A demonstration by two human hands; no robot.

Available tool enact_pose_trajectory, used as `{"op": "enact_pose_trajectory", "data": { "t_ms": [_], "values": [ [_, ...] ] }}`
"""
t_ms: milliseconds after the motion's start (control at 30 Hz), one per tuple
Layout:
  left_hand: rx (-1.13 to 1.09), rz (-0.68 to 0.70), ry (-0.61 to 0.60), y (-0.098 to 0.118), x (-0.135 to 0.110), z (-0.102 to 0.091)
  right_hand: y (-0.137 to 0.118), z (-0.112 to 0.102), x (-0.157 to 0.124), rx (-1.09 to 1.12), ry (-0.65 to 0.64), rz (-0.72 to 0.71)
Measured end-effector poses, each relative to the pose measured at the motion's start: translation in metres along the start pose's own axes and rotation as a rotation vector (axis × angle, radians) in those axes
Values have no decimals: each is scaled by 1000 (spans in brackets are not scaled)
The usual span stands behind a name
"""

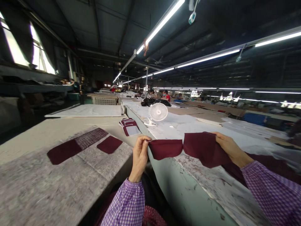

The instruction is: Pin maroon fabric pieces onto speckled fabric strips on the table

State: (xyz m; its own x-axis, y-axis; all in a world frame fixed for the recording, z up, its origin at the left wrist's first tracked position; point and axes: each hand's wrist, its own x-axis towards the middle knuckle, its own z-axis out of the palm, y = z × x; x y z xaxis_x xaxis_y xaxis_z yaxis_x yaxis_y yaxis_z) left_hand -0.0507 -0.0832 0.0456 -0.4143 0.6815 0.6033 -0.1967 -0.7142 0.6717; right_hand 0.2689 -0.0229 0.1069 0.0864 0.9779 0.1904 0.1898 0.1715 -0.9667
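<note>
Evidently two maroon fabric pieces are held up, the left piece (166, 149) and the right piece (202, 147), above the near edge of the right-hand table (188, 125); they meet at a narrow point, though whether they are joined there cannot be told; the left hand (140, 155) pinches the outer top corner of the left piece between thumb and fingers; the right hand (230, 147) is clamped on the upper outer edge of the right piece; beneath the right forearm lies more maroon cloth (261, 158); beyond the held pieces, a small white fan (158, 112) stands on the same table, a black pile (155, 102) behind it; to the left, on mottled grey cloth (70, 188), lie a maroon strip (64, 151) with one speckled end and a smaller maroon patch (109, 144); near them sits a fanned stack of maroon-and-white pieces (129, 126); farther back is a person in red (166, 96).
</note>
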Motion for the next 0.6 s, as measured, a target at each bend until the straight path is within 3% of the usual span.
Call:
{"op": "enact_pose_trajectory", "data": {
  "t_ms": [133,200,367,600],
  "values": [
    [-600,-206,-50,-7,10,-9,-5,-2,1,100,46,38],
    [-741,-268,-41,-15,17,-16,-10,-2,0,110,87,50],
    [-808,-287,36,-22,22,-27,-16,6,-4,21,156,121],
    [-695,-288,54,-17,13,-32,-7,15,-1,-134,58,108]
  ]
}}
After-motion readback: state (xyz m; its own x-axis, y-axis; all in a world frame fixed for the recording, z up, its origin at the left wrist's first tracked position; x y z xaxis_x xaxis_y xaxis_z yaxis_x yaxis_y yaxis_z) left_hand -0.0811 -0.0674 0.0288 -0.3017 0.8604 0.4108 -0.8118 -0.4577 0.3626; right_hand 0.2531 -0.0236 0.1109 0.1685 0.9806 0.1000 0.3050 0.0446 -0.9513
